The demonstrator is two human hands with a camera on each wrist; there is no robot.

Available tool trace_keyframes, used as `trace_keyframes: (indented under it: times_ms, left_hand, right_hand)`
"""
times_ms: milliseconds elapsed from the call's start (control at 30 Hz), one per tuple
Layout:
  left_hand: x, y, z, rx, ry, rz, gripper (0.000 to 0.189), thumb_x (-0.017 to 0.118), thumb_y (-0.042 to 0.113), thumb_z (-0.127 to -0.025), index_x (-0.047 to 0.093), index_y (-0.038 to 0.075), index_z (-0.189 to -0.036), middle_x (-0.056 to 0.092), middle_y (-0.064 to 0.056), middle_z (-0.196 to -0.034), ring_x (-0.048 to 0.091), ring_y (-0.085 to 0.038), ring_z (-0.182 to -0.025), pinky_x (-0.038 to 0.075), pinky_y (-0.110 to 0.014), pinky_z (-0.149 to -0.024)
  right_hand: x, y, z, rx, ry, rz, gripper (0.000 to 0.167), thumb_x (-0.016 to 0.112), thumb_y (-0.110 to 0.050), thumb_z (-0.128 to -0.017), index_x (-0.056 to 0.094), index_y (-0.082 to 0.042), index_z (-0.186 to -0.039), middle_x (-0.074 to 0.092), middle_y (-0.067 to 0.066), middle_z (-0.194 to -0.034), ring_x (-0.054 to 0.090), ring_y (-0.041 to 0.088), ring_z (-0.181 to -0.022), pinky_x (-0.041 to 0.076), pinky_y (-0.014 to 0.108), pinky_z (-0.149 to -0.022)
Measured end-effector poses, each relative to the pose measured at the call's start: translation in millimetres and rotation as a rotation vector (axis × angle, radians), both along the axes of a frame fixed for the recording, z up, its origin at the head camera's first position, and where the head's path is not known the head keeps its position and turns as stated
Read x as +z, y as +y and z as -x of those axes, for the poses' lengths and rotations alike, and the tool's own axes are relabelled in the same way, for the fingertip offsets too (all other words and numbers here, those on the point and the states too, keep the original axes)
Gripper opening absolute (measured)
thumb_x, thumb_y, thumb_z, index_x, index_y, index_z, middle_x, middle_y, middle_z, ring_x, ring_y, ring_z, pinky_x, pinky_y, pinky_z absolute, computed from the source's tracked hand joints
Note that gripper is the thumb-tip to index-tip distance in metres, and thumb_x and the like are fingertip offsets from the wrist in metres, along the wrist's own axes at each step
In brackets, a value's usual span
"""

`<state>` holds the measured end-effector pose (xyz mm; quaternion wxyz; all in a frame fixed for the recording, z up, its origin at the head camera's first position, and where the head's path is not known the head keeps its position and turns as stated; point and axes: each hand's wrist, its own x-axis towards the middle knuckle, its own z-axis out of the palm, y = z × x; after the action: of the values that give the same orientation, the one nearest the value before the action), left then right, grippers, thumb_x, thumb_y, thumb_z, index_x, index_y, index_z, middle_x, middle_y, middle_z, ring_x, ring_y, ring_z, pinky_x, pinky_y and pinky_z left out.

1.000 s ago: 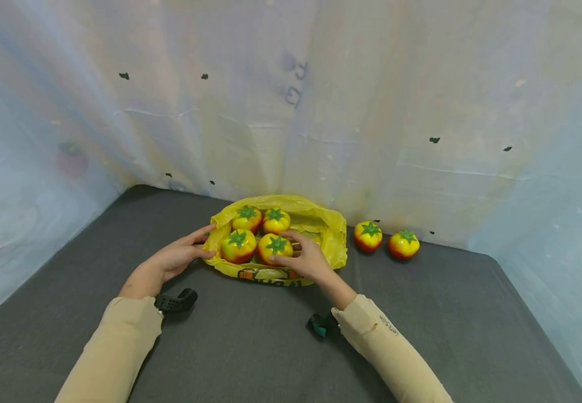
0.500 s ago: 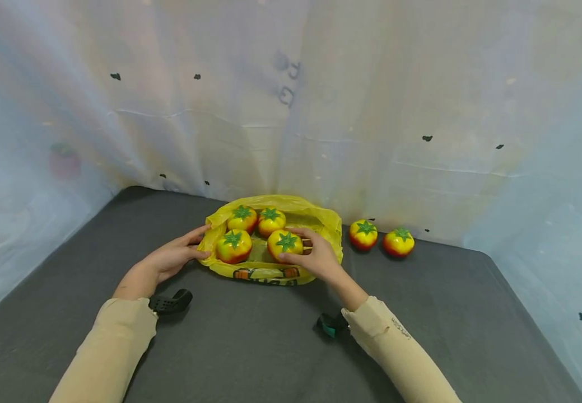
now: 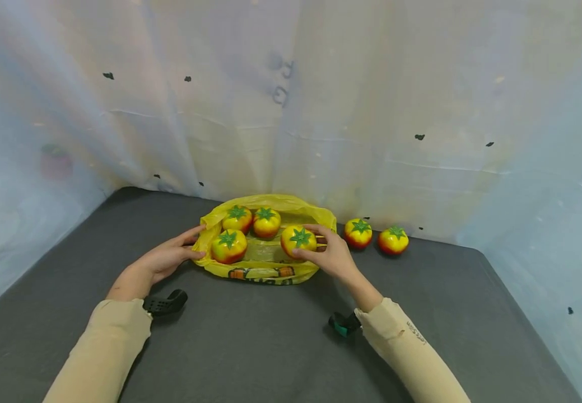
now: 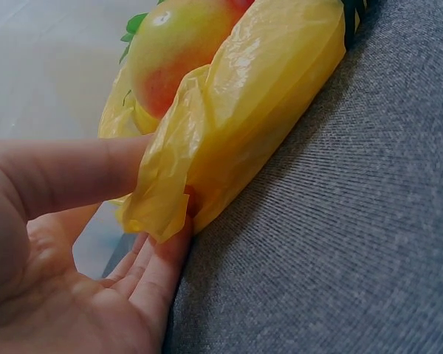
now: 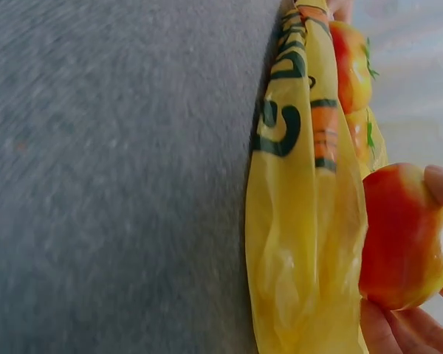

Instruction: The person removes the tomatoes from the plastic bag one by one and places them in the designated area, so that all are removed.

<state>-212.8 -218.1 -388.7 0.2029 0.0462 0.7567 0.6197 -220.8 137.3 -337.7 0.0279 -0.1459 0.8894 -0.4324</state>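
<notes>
Left of centre in the head view, the left hand [image 3: 157, 260] pinches the rim of a yellow plastic bag [image 3: 265, 252], likely light, limp and best held there. Three tomatoes [image 3: 229, 247] sit inside. At centre, the right hand [image 3: 338, 257] grasps a fourth tomato [image 3: 296, 240] by its sides at the bag's mouth; its glossy skin looks firm, slippery. Two more tomatoes [image 3: 358, 233] lie further right.

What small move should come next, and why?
Probably lift the held fruit over the right rim of the yellow bag, toward the two fruits outside: the right hand grips it apart from the other three fruits, and the left hand holds the bag's opposite edge.
</notes>
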Motion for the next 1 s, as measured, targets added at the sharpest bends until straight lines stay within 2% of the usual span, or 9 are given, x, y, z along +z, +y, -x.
trace_keyframes:
  times_ms: [400,667,800,1000]
  left_hand:
    - [1.9,-0.3,-0.1,0.005,-0.017,0.0,0.087,0.059,0.014,-0.095,-0.003,0.022,-0.156,-0.011,-0.027,-0.157,-0.008,-0.046,-0.144,0.003,-0.064,-0.113]
    - [0.9,-0.7,0.1,0.036,-0.034,0.002,0.087,0.06,0.013,-0.094,-0.001,0.022,-0.156,-0.012,-0.026,-0.157,-0.009,-0.045,-0.144,0.002,-0.062,-0.113]
    - [2.2,0.2,-0.1,0.021,-0.031,0.001,0.087,0.058,0.011,-0.095,-0.003,0.022,-0.155,-0.014,-0.027,-0.156,-0.01,-0.047,-0.143,0.002,-0.064,-0.113]
    - [3.7,0.4,0.3,0.006,-0.034,-0.003,0.086,0.057,0.012,-0.096,-0.005,0.023,-0.155,-0.014,-0.027,-0.156,-0.01,-0.047,-0.143,0.002,-0.064,-0.112]
  right_hand:
    - [4.6,22,0.2,-0.031,0.023,0.01,0.063,0.077,-0.034,-0.081,0.053,-0.016,-0.137,0.051,0.01,-0.138,0.055,0.033,-0.12,0.047,0.047,-0.098]
    - [6.8,42,-1.1,-0.065,0.027,-0.015,0.066,0.075,-0.036,-0.082,0.049,-0.017,-0.14,0.051,0.012,-0.138,0.057,0.031,-0.118,0.05,0.045,-0.094]
    - [8.2,54,-2.2,-0.087,0.049,-0.049,0.068,0.075,-0.039,-0.082,0.049,-0.016,-0.14,0.051,0.013,-0.138,0.058,0.032,-0.116,0.051,0.044,-0.092]
    - [11.1,71,-4.0,-0.123,0.051,-0.044,0.067,0.075,-0.036,-0.083,0.048,-0.014,-0.141,0.049,0.014,-0.139,0.058,0.033,-0.116,0.052,0.044,-0.09]
